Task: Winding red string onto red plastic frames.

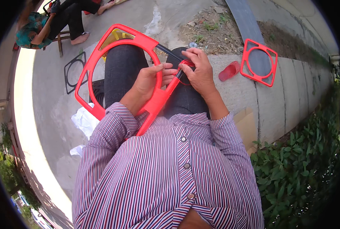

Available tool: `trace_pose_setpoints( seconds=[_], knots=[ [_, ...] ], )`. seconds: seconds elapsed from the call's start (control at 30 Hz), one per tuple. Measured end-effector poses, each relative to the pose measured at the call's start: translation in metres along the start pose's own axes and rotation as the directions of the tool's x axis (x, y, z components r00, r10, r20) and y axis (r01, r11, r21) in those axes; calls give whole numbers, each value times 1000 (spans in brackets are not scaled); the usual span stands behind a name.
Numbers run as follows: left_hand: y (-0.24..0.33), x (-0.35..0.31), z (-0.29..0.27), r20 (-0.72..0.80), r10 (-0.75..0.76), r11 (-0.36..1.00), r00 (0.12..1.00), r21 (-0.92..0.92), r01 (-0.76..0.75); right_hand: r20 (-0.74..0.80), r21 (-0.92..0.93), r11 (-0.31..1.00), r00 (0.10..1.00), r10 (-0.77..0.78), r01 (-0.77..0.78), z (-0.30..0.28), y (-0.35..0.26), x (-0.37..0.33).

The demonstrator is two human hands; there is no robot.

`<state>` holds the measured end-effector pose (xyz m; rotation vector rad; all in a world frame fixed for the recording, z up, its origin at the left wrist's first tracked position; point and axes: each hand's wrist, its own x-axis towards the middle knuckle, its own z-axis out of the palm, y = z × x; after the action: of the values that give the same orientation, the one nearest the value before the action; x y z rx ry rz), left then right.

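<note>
1. We take the large red frame as our landmark; it lies slantwise over the lap, its round opening above the dark trousers.
2. Right hand: at the large red frame's right-hand corner. We note thumb and fingers pinched on the red cord, which wraps the corner where two black sections meet.
3. Left hand: at the large red frame's ring, palm turned up, fingers loosely curved and reaching toward the cord. We cannot tell how firmly it grips, if at all.
4. Right of the large red frame we log a red slipper and, farther out, a second red frame on the concrete.
5. Left of the large red frame: a black frame on the ground and crumpled white material, the latter nearer us.
6. Just behind the large red frame's far end, we see part of something yellow.
7. Well beyond the large red frame, far left, a co-worker sits in a patterned top.
</note>
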<state>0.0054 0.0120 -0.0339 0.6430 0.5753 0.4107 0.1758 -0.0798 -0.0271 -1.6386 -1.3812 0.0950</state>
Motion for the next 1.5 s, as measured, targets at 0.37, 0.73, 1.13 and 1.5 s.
trace_pose_setpoints(
  seconds=[0.37, 0.73, 1.13, 1.5],
  knots=[
    [8, -4, 5, 147, -319, 946, 936, -12, 324, 73, -18, 992, 990, 123, -122, 0, 7, -42],
    [2, -8, 8, 170, -338, 935, 926, -55, 351, 271, 888, 340, 950, 155, -309, -61, -41, -72],
    [0, -7, 3, 54, -308, 951, 950, 58, 305, 164, 942, 152, 805, 570, -300, -68, -42, -52],
    [1, 1, 2, 39, -346, 935, 938, 95, 341, 459, 546, 521, 755, 469, -656, -27, -45, -57]
  ],
)
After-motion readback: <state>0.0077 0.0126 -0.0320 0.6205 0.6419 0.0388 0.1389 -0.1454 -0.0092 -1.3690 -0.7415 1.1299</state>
